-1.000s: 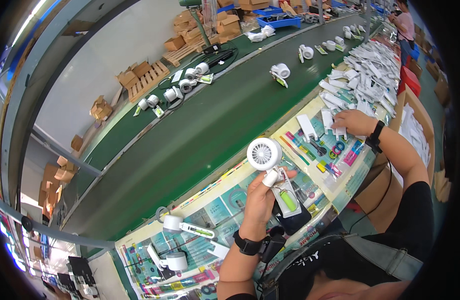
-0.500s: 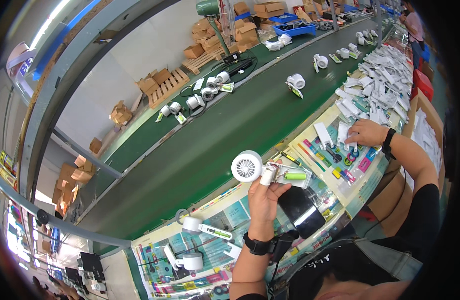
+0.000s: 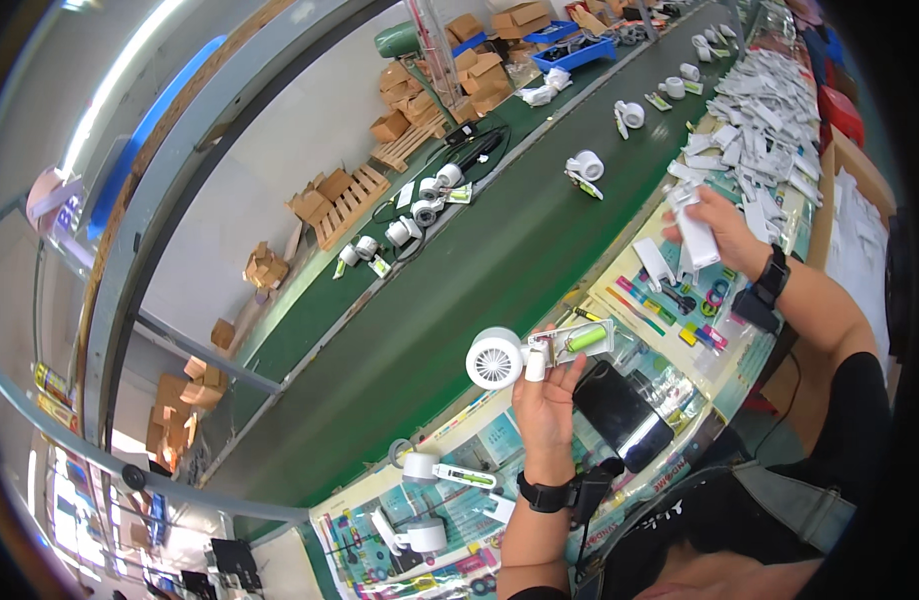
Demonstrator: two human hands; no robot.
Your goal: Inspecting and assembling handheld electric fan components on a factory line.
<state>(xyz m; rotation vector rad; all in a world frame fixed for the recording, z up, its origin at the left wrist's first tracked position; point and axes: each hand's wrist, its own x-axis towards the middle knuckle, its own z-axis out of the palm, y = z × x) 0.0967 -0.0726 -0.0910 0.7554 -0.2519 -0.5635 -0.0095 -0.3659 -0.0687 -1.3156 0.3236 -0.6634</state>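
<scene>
My left hand (image 3: 546,412) is closed around a white handheld fan (image 3: 496,360) by its neck. The fan's round grille faces up at the left, and its opened handle shows a green battery cell (image 3: 585,340). Over the right part of the bench my right hand (image 3: 724,225) grips a white plastic handle cover (image 3: 697,242), raised and tilted. A second white cover (image 3: 653,263) lies just left of it on the printed mat. Two more white fans, one with a green cell (image 3: 465,476) in its handle and another fan (image 3: 426,535), rest on the mat at lower left.
A green conveyor belt (image 3: 399,340) runs diagonally past the bench, carrying scattered fans (image 3: 584,166). White covers (image 3: 769,110) are heaped at the far right beside a cardboard box (image 3: 841,190). A black phone-like slab (image 3: 622,412) lies near my left wrist. Beyond the belt are cartons and pallets.
My right hand has lifted a white cover off the mat and now holds it. The left hand keeps the fan, its opened handle tilted slightly upward. The whole view has shifted a little.
</scene>
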